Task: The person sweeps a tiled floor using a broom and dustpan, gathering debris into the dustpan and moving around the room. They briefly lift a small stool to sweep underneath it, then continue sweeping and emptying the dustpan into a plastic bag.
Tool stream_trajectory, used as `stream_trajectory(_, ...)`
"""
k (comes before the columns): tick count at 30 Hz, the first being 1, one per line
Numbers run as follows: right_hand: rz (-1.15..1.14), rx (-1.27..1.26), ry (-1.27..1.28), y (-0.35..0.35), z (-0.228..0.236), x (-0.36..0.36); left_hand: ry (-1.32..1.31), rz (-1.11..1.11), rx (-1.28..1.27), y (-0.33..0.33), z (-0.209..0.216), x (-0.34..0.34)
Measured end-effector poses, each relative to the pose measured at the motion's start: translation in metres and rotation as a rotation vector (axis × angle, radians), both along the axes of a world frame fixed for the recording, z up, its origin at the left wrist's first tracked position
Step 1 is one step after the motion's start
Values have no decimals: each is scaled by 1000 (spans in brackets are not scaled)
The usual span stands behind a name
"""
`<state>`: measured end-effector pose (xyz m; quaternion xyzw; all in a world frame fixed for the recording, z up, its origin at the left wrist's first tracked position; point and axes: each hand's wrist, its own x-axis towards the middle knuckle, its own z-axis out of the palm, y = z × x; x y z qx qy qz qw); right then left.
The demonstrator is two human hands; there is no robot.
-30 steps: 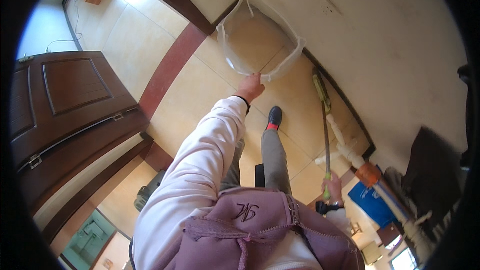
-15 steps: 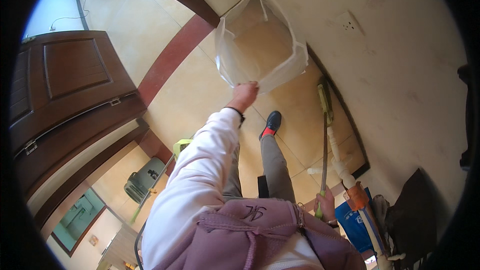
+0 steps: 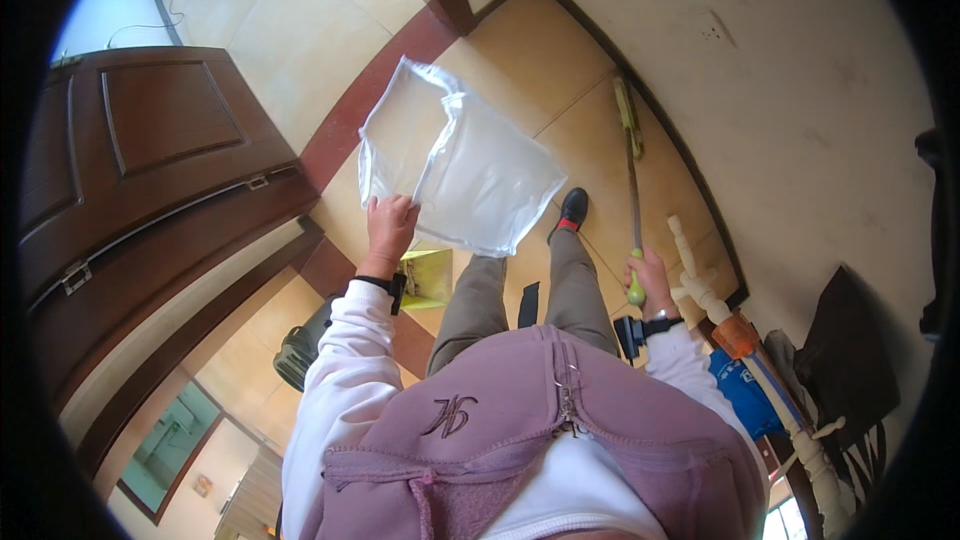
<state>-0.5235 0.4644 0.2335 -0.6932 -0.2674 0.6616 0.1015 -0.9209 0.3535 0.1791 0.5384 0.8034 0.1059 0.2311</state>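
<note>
A see-through plastic zip bag (image 3: 500,175) with white edging is gripped at its rim by my left hand (image 3: 392,225), its fingers closed. The bag hangs over the floor in front of my legs, with its opening toward the upper left. Farther right, my right hand (image 3: 652,275) is wrapped round the green grip of a broom (image 3: 635,190). Its long shaft runs away from me to a green head on the floor beside the wall. A yellow-green dustpan (image 3: 428,278) shows beyond my left wrist, partly hidden by it.
At the left stands an open brown door (image 3: 170,125); a dark red threshold (image 3: 345,105) crosses the floor. A pale wooden coat stand (image 3: 705,295) stands at the right, near a blue bag (image 3: 742,390) and a dark bag (image 3: 835,360). The wall (image 3: 780,120) borders the right.
My left hand has drawn the bag back and leftward from the wall corner, and the bag has tilted. My right hand and the broom grip have come forward into fuller view.
</note>
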Motion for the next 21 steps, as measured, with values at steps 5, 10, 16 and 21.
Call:
stream_trajectory(5,182,-11,42,12,-11,-67,-57,77,-21,-52,4,-24)
stream_trajectory(10,280,-54,83,24,40,-95,-154,222,6,-87,6,-53)
stream_trajectory(16,263,75,17,43,52,-123,-208,357,-21,-117,17,-74)
stream_trajectory(21,279,299,19,127,-31,-193,-42,386,-12,-125,22,-73)
